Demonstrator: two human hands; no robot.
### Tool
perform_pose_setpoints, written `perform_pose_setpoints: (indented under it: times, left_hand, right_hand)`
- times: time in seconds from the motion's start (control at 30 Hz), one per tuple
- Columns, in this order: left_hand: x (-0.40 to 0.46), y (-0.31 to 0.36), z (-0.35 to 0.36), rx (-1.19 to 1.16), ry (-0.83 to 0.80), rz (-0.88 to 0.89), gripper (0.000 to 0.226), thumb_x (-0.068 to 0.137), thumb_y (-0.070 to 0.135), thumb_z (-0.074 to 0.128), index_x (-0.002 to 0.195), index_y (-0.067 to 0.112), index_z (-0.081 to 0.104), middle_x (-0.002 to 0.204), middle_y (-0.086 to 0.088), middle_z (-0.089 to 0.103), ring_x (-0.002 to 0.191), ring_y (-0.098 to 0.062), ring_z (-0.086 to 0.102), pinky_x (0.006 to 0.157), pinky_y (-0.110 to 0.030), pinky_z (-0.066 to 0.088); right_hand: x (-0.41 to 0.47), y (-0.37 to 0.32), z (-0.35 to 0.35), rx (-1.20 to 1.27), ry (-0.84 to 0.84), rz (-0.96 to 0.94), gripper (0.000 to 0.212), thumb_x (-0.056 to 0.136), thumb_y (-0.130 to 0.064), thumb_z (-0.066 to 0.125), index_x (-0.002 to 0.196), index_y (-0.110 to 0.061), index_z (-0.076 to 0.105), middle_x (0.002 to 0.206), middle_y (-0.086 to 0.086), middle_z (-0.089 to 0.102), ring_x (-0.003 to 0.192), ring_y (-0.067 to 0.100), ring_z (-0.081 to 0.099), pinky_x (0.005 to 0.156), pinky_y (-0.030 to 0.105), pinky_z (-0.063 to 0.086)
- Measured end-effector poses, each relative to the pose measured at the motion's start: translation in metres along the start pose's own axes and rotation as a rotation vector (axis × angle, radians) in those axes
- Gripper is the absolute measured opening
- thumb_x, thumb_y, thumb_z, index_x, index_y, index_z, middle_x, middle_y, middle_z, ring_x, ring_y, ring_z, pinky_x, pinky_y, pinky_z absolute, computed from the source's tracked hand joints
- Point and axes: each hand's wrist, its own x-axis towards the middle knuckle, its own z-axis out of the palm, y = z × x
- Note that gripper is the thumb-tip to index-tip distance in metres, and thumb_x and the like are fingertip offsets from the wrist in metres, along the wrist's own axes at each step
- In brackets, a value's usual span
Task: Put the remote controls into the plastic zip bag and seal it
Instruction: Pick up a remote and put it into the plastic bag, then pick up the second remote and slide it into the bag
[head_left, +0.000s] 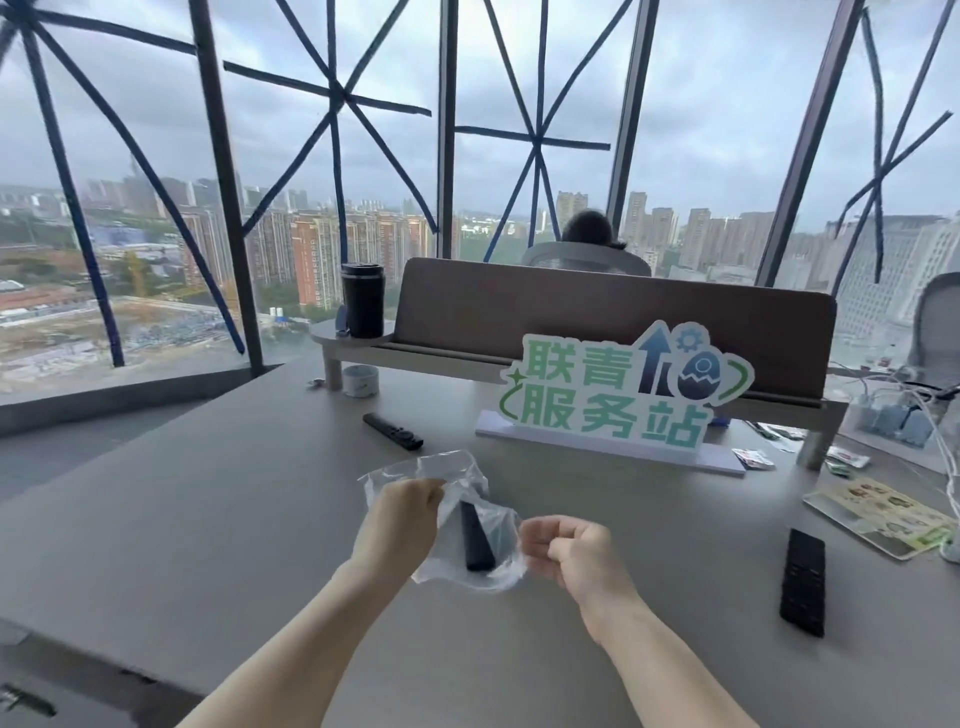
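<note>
With the left hand (402, 512) and right hand (566, 545) each pinching an edge of the one zip bag (457, 478) held above the surface (208, 493), the single remote inside (475, 540) could slide out its slack mouth, while two remotes, a slim one (393, 431) and a wide one (803, 581), lie outside.

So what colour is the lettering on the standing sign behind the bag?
Green with a white outline, on the sign; seen clearly in the head view.

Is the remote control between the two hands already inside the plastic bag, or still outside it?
Inside. The black remote shows through the clear plastic bag, held by left hand and right hand.
</note>
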Motion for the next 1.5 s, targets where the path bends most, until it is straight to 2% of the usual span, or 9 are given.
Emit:
perform_pose_setpoints:
  times: [0.17, 0.37, 0.5, 0.67, 0.9, 0.97, 1.07, 1.3, 1.5]
  left_hand:
    - [0.024, -0.040, -0.057, -0.048, 0.137, -0.127, 0.028, 0.089, 0.008, 0.049, 0.103, 0.012, 0.073, 0.101, -0.009, 0.075, 0.097, -0.028, 0.066, 0.077, -0.027, 0.043]
    - [0.052, -0.080, -0.112, -0.012, 0.331, -0.220, 0.026, 0.090, 0.009, 0.053, 0.107, 0.006, 0.071, 0.114, -0.016, 0.070, 0.109, -0.033, 0.062, 0.084, -0.030, 0.045]
    - [0.065, -0.101, -0.131, 0.034, 0.451, -0.239, 0.028, 0.090, 0.014, 0.048, 0.101, 0.006, 0.073, 0.105, -0.015, 0.073, 0.096, -0.035, 0.066, 0.074, -0.030, 0.046]
    - [0.080, -0.113, -0.149, -0.022, 0.590, -0.240, 0.028, 0.092, 0.018, 0.044, 0.093, 0.010, 0.071, 0.068, -0.010, 0.069, 0.056, -0.032, 0.063, 0.058, -0.034, 0.051]
    - [0.091, -0.125, -0.115, -0.038, 0.279, -0.232, 0.022, 0.090, 0.015, 0.054, 0.100, 0.013, 0.074, 0.082, -0.022, 0.071, 0.061, -0.029, 0.066, 0.055, -0.024, 0.039]
    - [0.088, -0.132, -0.106, -0.041, 0.199, -0.234, 0.020, 0.088, 0.017, 0.057, 0.098, 0.015, 0.075, 0.074, -0.013, 0.070, 0.046, -0.003, 0.057, 0.047, -0.021, 0.040]
    - [0.088, -0.139, -0.102, -0.019, 0.122, -0.232, 0.015, 0.083, 0.026, 0.063, 0.082, 0.016, 0.074, 0.054, 0.011, 0.055, 0.043, 0.002, 0.048, 0.045, -0.019, 0.042]
    - [0.091, -0.111, -0.088, -0.057, 0.041, -0.229, 0.038, 0.083, 0.029, 0.056, 0.067, -0.005, 0.059, 0.051, -0.005, 0.039, 0.043, -0.018, 0.036, 0.043, -0.035, 0.047]
    - [0.091, -0.049, -0.052, -0.238, 0.105, -0.237, 0.029, 0.087, 0.028, 0.047, 0.074, 0.009, 0.064, 0.060, -0.005, 0.061, 0.059, -0.029, 0.063, 0.052, -0.037, 0.056]
  right_hand:
    - [0.036, 0.000, 0.021, -0.113, 0.082, 0.016, 0.036, 0.082, 0.011, 0.036, 0.077, -0.006, 0.068, 0.075, 0.011, 0.067, 0.051, 0.022, 0.056, 0.049, 0.029, 0.050]
    - [0.111, 0.006, 0.079, -0.398, 0.041, 0.016, 0.034, 0.085, -0.005, 0.048, 0.111, -0.016, 0.067, 0.095, 0.004, 0.065, 0.069, 0.022, 0.057, 0.057, 0.034, 0.051]
    - [0.151, 0.001, 0.122, -0.603, -0.074, -0.111, 0.048, 0.093, -0.011, 0.046, 0.141, -0.016, 0.050, 0.142, 0.009, 0.055, 0.111, 0.026, 0.059, 0.087, 0.034, 0.047]
    - [0.204, 0.000, 0.176, -0.888, -0.218, -0.186, 0.053, 0.098, -0.022, 0.043, 0.150, -0.023, 0.036, 0.153, 0.009, 0.043, 0.131, 0.031, 0.048, 0.101, 0.033, 0.041]
    - [0.267, 0.021, 0.214, -1.171, -0.066, -0.217, 0.045, 0.099, -0.039, 0.035, 0.137, -0.015, 0.044, 0.142, 0.015, 0.048, 0.126, 0.038, 0.045, 0.098, 0.043, 0.041]
    - [0.275, 0.024, 0.218, -1.278, -0.019, -0.249, 0.039, 0.099, -0.035, 0.040, 0.130, -0.015, 0.051, 0.132, 0.013, 0.059, 0.123, 0.035, 0.047, 0.094, 0.040, 0.042]
    - [0.275, 0.027, 0.220, -1.348, 0.061, -0.346, 0.029, 0.093, -0.019, 0.050, 0.119, -0.012, 0.061, 0.121, 0.013, 0.064, 0.117, 0.033, 0.050, 0.091, 0.039, 0.044]
    - [0.229, 0.014, 0.166, -0.947, -0.059, -0.081, 0.010, 0.083, -0.018, 0.051, 0.085, -0.010, 0.057, 0.085, 0.012, 0.066, 0.074, 0.030, 0.061, 0.060, 0.031, 0.040]
    - [0.118, -0.045, 0.048, -0.085, -0.262, 0.074, 0.011, 0.089, -0.016, 0.053, 0.088, -0.006, 0.058, 0.055, 0.003, 0.050, 0.033, 0.011, 0.025, 0.036, 0.020, 0.015]
